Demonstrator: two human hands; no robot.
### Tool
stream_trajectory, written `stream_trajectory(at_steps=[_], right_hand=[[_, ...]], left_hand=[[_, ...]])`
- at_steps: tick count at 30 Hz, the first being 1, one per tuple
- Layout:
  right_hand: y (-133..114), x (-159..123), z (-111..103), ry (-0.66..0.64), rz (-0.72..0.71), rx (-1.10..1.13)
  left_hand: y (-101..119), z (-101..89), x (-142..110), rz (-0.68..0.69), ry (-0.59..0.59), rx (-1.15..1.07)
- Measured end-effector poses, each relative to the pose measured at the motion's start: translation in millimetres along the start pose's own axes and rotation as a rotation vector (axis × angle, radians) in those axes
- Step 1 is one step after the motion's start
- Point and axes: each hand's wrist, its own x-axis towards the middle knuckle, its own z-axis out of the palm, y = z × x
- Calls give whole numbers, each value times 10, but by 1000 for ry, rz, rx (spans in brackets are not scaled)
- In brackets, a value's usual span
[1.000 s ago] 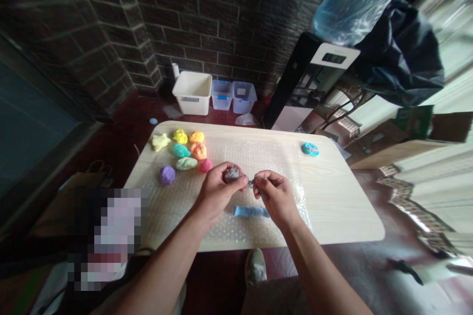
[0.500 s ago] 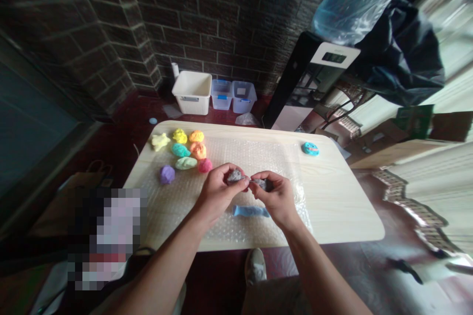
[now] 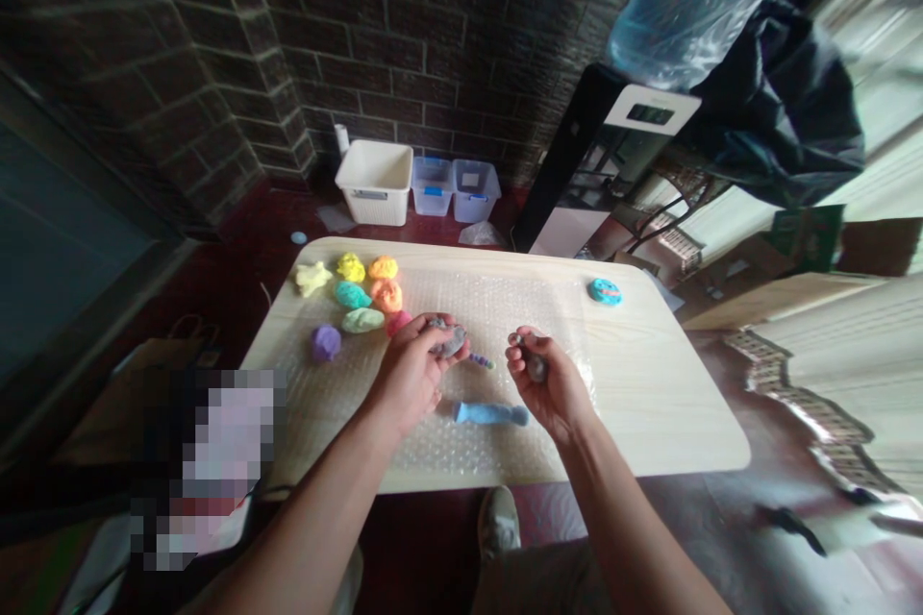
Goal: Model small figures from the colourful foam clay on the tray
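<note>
My left hand (image 3: 411,370) is closed round a lump of grey modelling clay (image 3: 452,342), which shows between thumb and fingers. Another piece of grey clay (image 3: 536,368) sits in the curled fingers of my right hand (image 3: 552,384). The hands are apart, both above a sheet of bubble wrap (image 3: 433,447). Between them lies a short row of small purple and green balls (image 3: 482,360). Nearer to me, a light blue clay roll (image 3: 490,413) rests on the wrap. A pink clay lump (image 3: 396,323) is partly hidden behind my left hand.
Several coloured clay lumps, among them a purple one (image 3: 326,342) and a teal one (image 3: 352,294), lie on the table's left. A blue clay disc (image 3: 606,291) with an orange stripe sits at the right. Beyond the table (image 3: 678,404) stand a white bin (image 3: 375,183) and a water dispenser (image 3: 598,163).
My hands, together before, have moved apart, each with its own piece of grey clay. The row of small balls between them has come into view.
</note>
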Motion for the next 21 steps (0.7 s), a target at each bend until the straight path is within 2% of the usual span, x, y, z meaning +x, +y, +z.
stream_trajectory(at_steps=[9,15,18,21], right_hand=[[6,12,-7,-46,76,24],[-36,18,11,-145,124,84],[-16,4,28,-166,70,46],[10,-31,40,-199,16,-26]], left_hand=[[-50,-45,73,26,-34,-109],[72,0,43,-107,-33,-292],[46,-26,72,-88,-34,-253],[-42,-93,147,7,16,-122]])
